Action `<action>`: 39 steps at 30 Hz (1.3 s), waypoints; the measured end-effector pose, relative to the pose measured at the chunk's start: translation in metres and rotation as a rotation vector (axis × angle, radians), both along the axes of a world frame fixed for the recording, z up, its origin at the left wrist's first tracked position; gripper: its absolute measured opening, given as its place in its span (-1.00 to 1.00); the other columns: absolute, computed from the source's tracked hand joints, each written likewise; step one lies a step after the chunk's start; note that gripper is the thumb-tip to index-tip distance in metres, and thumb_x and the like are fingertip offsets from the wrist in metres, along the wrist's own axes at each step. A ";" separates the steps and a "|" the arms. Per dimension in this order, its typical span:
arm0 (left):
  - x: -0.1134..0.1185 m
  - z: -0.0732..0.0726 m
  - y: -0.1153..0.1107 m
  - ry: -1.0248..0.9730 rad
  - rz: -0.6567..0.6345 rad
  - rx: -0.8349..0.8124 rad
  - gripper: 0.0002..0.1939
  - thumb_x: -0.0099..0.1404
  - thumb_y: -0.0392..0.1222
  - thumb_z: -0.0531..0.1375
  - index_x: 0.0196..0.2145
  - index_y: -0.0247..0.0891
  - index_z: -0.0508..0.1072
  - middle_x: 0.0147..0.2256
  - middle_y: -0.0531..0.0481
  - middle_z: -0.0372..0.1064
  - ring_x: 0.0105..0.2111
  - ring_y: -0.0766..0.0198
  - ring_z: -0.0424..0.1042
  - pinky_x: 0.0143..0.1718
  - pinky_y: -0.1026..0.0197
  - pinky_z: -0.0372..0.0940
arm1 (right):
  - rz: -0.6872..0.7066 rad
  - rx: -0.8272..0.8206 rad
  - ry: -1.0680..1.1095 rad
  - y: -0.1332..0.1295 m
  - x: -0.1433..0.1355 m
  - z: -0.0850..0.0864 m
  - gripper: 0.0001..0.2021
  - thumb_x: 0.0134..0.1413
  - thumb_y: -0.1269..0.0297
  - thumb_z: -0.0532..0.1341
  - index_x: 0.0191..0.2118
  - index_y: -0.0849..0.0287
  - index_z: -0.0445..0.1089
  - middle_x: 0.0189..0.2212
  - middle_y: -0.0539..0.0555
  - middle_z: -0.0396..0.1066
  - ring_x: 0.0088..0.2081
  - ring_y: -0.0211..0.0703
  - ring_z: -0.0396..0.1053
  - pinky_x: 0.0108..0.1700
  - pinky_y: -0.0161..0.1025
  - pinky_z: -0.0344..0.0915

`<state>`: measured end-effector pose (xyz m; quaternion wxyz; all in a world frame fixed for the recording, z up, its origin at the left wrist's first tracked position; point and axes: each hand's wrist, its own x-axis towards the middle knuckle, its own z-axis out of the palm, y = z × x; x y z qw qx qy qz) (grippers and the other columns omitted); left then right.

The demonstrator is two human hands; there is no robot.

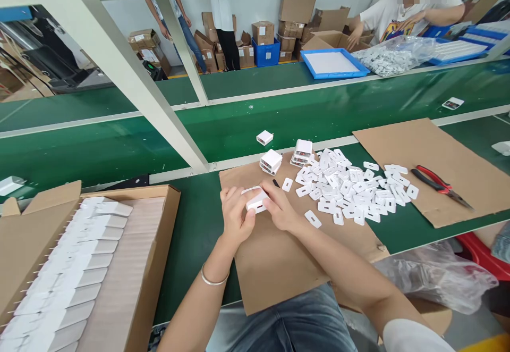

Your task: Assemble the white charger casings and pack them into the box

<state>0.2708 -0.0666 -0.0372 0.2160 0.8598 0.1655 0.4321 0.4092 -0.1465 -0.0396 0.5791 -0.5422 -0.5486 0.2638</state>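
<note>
A green workbench (195, 240) runs across the view, with an open carton (162, 235) at its left holding a long row of white units (82, 261). In front of the person lies a brown cardboard sheet (282, 267); a smaller-looking sheet (458, 166) sits farther right. A heap of slotted white plates (350, 184) spreads between them, overlapping the near sheet. Over that sheet, the left hand (236, 215) and right hand (281, 208) come together — both pinching one white casing, thumbs toward the wearer. Red-handled pliers (441, 186) rest on the far sheet. Beyond the hands stand two short stacks of casings (271, 161). The white casing (255, 199) itself sits between the fingers — a dark slot shows on its near side. One loose plate (287, 184) lies just beside the right hand.
</note>
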 end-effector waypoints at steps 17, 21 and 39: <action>0.007 -0.005 0.000 -0.085 -0.117 -0.728 -0.44 0.49 0.22 -0.11 -0.17 -0.22 0.52 -0.19 -0.12 0.49 -0.30 0.16 0.43 -0.27 0.14 0.33 | -0.153 -0.204 0.051 0.004 -0.001 -0.001 -0.60 0.13 0.01 0.23 -0.52 0.11 0.09 -0.59 -0.09 0.18 -0.50 -0.27 0.10 -0.43 -0.25 -0.02; 0.008 -0.008 -0.001 -0.017 -0.183 -0.720 -0.48 0.50 0.22 -0.12 -0.02 -0.18 0.43 -0.16 -0.10 0.44 -0.35 0.22 0.38 -0.25 0.13 0.33 | -0.160 -0.233 0.096 0.005 0.001 -0.001 -0.59 0.22 -0.02 0.14 -0.53 0.11 0.07 -0.61 -0.08 0.23 -0.51 -0.25 0.12 -0.41 -0.23 0.02; 0.001 -0.013 -0.001 -0.013 -0.052 -0.576 -0.43 0.53 0.15 -0.18 -0.08 -0.21 0.52 -0.12 -0.14 0.50 -0.12 0.07 0.46 -0.11 0.08 0.30 | -0.104 -0.258 -0.041 0.003 0.002 -0.006 -0.59 0.24 -0.01 0.11 -0.52 0.12 0.07 -0.59 -0.10 0.08 -0.50 -0.27 0.07 -0.41 -0.24 -0.04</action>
